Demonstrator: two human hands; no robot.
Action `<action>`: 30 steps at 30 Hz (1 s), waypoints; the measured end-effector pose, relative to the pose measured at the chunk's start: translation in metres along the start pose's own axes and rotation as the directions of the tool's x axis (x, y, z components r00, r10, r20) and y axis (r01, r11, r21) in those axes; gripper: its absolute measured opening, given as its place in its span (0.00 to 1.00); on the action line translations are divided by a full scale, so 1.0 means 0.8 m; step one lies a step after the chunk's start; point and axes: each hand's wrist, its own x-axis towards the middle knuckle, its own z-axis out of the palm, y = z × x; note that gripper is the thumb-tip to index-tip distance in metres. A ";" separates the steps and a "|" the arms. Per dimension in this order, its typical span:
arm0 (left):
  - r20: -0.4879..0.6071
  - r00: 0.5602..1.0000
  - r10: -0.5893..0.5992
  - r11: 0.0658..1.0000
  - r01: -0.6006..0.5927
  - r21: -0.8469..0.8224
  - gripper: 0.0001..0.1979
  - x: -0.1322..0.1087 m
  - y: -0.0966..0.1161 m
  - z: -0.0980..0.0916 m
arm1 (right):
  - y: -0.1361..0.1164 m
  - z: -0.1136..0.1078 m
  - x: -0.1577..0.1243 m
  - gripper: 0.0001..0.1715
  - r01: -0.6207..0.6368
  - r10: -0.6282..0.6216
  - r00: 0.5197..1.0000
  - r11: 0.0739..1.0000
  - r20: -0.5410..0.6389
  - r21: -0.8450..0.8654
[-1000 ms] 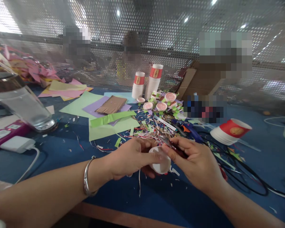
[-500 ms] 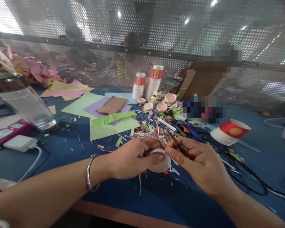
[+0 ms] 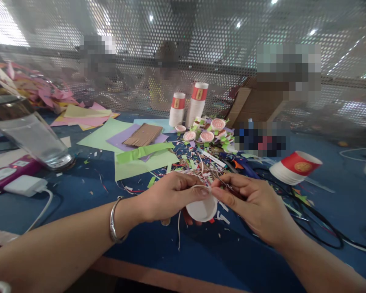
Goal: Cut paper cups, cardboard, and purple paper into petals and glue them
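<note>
My left hand (image 3: 178,195) grips a white round cup base (image 3: 201,209), its thumb lying on the upper edge and other fingertips showing beneath. The disc's flat side tilts towards me. At its upper right rim, my right hand (image 3: 247,201) is closed in a pinch, thumb tip close to the rim. Between its fingers runs a thin dark tool (image 3: 224,183), slanting up and left; its kind is hard to make out, as the fingers cover much of it. Paper scraps (image 3: 198,167) in green, white and red lie behind and under both hands.
Stacked paper cups (image 3: 196,108) stand at the back beside a pile of trimmed cup bases (image 3: 207,136). Coloured paper (image 3: 94,136) and corrugated cardboard (image 3: 143,135) lie left. A water glass (image 3: 45,142), a power strip (image 3: 15,171), a tipped cup (image 3: 295,167) and black cable (image 3: 317,215) flank the hands.
The cup base has tilted so that more of its flat face shows, and my left thumb has shifted to its upper edge. The dark tool in my right hand has turned slightly.
</note>
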 end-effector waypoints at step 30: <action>-0.163 0.930 0.330 0.944 -0.328 0.042 0.14 0.004 -0.011 -0.011 | -0.004 -0.007 -0.007 0.22 0.122 -0.113 0.992 0.968 0.053 -0.217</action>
